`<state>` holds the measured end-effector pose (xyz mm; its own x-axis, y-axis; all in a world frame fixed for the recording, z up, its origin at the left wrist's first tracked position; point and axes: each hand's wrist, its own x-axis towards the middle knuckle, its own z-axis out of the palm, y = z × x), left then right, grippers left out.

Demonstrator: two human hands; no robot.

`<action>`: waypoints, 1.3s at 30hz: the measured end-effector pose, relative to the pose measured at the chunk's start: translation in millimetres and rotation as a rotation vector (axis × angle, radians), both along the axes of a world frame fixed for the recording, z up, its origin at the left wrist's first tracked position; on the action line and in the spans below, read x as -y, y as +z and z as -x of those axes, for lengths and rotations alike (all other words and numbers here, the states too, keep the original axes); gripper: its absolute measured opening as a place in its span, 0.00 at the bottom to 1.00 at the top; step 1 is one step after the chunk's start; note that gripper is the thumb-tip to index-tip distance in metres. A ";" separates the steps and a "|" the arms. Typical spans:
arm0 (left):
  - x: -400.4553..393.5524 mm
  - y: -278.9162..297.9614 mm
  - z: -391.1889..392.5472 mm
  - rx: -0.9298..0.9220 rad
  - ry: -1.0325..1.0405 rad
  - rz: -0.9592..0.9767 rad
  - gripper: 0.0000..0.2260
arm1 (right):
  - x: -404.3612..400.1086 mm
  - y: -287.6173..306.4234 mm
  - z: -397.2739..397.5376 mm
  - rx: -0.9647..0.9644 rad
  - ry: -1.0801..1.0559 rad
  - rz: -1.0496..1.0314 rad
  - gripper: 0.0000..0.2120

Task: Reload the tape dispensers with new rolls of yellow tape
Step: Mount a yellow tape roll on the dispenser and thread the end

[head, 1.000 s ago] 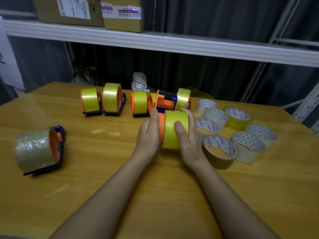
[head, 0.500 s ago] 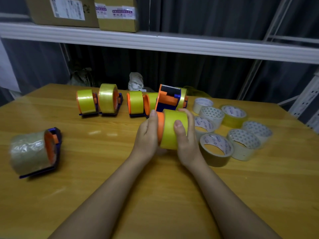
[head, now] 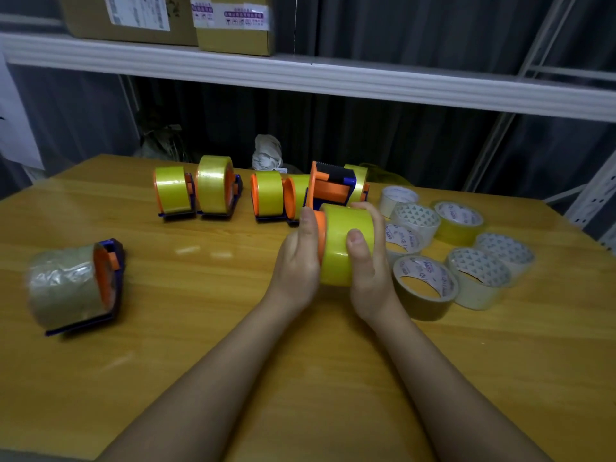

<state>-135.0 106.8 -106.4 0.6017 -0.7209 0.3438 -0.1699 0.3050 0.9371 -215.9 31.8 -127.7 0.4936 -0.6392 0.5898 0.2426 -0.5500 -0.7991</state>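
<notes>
**Supervisor:** Report hand state and location of the work item

**Operator:** I am watching both hands working mid-desk. The right hand [head: 368, 261] is gripping the yellow tape roll [head: 343, 243], thumb over its front face and fingers curled over the top. The left hand [head: 300, 258] is pressing against the orange hub [head: 320, 235] on the roll's left side, thumb upright; I cannot tell whether its fingers are wrapping anything behind. The roll is sitting on the hub, held just above the desk [head: 200, 328], directly in front of the open dispenser [head: 333, 186]

**Supervisor:** Failure modes from here?

**Operator:** I am judging three. The roll may be seating crooked on the hub if the two hands are pushing off-axis. The hub could be slipping sideways out of the left hand, since the grip there looks shallow. When I am carrying the assembly back, fingers could be catching the serrated blade at the top of the open dispenser

**Supervisor:** Surroundings and obstructions?

**Operator:** Loaded dispensers [head: 196, 191] are standing in a row behind the hands, touching or nearly touching, so the return path is tight. Spare rolls [head: 466, 261] are crowding the desk just right of the right hand, the nearest roll [head: 423, 288] almost touching the wrist. A dispenser with crumpled clear tape [head: 71, 286] is lying well apart on the left. Cardboard boxes [head: 230, 23] are resting on the shelf [head: 333, 76] above
</notes>
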 end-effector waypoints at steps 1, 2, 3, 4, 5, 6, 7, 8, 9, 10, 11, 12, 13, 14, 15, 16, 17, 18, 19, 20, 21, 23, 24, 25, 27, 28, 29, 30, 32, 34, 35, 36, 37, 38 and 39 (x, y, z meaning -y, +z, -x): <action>-1.2 0.7 1.4 0.004 -0.014 0.021 0.40 | -0.4 0.8 -0.1 0.013 0.021 -0.031 0.24; -1.9 1.2 2.4 0.032 -0.026 0.024 0.43 | -0.4 1.1 -0.5 0.022 0.035 -0.054 0.23; -1.4 -0.3 1.8 0.072 -0.039 0.015 0.46 | -0.4 1.4 -1.0 0.024 0.042 -0.070 0.22; -2.2 0.3 2.8 0.114 -0.050 0.014 0.48 | -0.3 1.0 -1.4 0.027 0.052 -0.084 0.22; -2.5 0.3 2.8 0.152 -0.056 0.016 0.49 | -0.4 0.4 -1.8 0.034 0.066 -0.104 0.23; -3.1 0.7 2.9 0.187 -0.062 0.019 0.51 | -0.2 -0.1 -2.1 0.041 0.084 -0.132 0.24; -3.3 0.4 2.7 0.227 -0.061 0.018 0.51 | 0.3 -0.5 -2.0 0.044 0.094 -0.159 0.25; -3.4 -0.2 1.9 0.274 -0.055 0.015 0.50 | 0.6 -0.2 -1.9 0.041 0.100 -0.181 0.26; -2.5 -0.9 1.7 0.329 -0.041 0.026 0.46 | 0.6 0.7 -1.7 0.032 0.107 -0.202 0.26; -2.4 -1.1 2.0 0.381 -0.017 0.043 0.39 | 0.9 1.4 -1.7 0.027 0.112 -0.221 0.25; -3.0 -1.1 2.8 0.423 0.011 0.053 0.31 | 0.6 2.5 -1.5 0.026 0.123 -0.239 0.22; -3.7 -0.9 2.8 0.448 0.027 0.050 0.26 | 0.9 2.6 -1.4 0.024 0.139 -0.255 0.19; -4.0 -0.5 2.6 0.449 0.018 0.046 0.24 | 0.9 3.2 -0.8 0.022 0.162 -0.278 0.16; -3.9 0.0 2.5 0.447 0.003 0.042 0.24 | 0.6 3.5 0.1 0.025 0.190 -0.300 0.15; -4.0 0.3 2.6 0.446 -0.013 0.038 0.27 | 1.1 2.8 1.3 0.030 0.210 -0.315 0.15; -3.7 0.2 2.5 0.474 -0.016 0.034 0.31 | 3.1 1.0 2.6 0.034 0.219 -0.323 0.16; -2.7 -1.2 1.4 0.500 -0.015 0.046 0.33 | 3.6 0.3 3.5 0.034 0.220 -0.326 0.17; -1.8 -3.8 -0.7 0.518 -0.005 0.061 0.33 | 2.5 0.9 3.2 0.035 0.202 -0.311 0.18; -0.8 -6.4 -2.3 0.485 -0.007 0.058 0.33 | 0.0 1.8 2.8 0.039 0.169 -0.272 0.19; -0.3 -7.5 -2.7 0.407 -0.031 0.033 0.35 | -1.8 1.6 2.1 0.027 0.125 -0.213 0.23; 1.5 -9.8 -4.0 0.294 -0.068 -0.001 0.39 | -2.8 0.6 1.2 0.001 0.083 -0.160 0.25; 3.5 -12.2 -4.8 0.087 -0.103 -0.085 0.42 | -2.3 -2.3 0.3 -0.015 0.019 -0.080 0.25; 2.9 -10.2 -3.6 0.024 -0.118 -0.122 0.41 | -1.5 -4.5 0.5 -0.015 0.005 -0.046 0.24; 2.8 -7.8 -2.8 -0.022 -0.134 -0.134 0.38 | -0.5 -6.7 0.8 -0.022 -0.019 -0.015 0.23; 2.8 -1.3 -1.4 -0.059 -0.134 -0.110 0.26 | 0.0 -7.0 1.6 -0.032 -0.073 0.067 0.26; 3.2 1.2 -1.5 -0.067 -0.128 -0.100 0.24 | 0.3 -7.4 1.6 -0.036 -0.097 0.099 0.29; 3.5 2.9 -1.7 -0.077 -0.121 -0.091 0.22 | 0.0 -6.8 1.6 -0.047 -0.110 0.115 0.32; 3.9 4.1 -0.9 -0.095 -0.118 -0.090 0.21 | 1.2 -7.1 1.1 -0.067 -0.126 0.129 0.34; 4.9 3.4 -0.9 -0.149 -0.129 -0.070 0.19 | 1.2 -8.1 1.1 -0.103 -0.175 0.182 0.35; 4.2 3.8 -0.8 -0.187 -0.142 -0.052 0.20 | 0.0 -7.9 1.7 -0.140 -0.230 0.281 0.36; 5.3 3.2 -1.7 -0.191 -0.152 -0.042 0.21 | -0.5 -7.0 1.0 -0.144 -0.240 0.304 0.37; 5.0 4.8 -1.3 -0.192 -0.173 -0.030 0.22 | -1.8 -5.5 -0.1 -0.135 -0.228 0.284 0.37; 4.0 6.7 -1.5 -0.195 -0.201 -0.019 0.22 | -2.1 -5.8 -1.5 -0.116 -0.206 0.250 0.36; 3.1 8.7 -2.0 -0.207 -0.234 -0.013 0.22 | -2.9 -5.2 -2.8 -0.095 -0.185 0.221 0.36; 2.7 8.8 -3.2 -0.209 -0.277 -0.011 0.23 | -2.9 -4.1 -3.4 -0.081 -0.169 0.196 0.35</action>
<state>-131.8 104.1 -97.6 0.4392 -0.8698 0.2248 0.1140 0.3022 0.9464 -212.5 34.8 -131.7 0.4405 -0.5938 0.6733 0.0736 -0.7236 -0.6863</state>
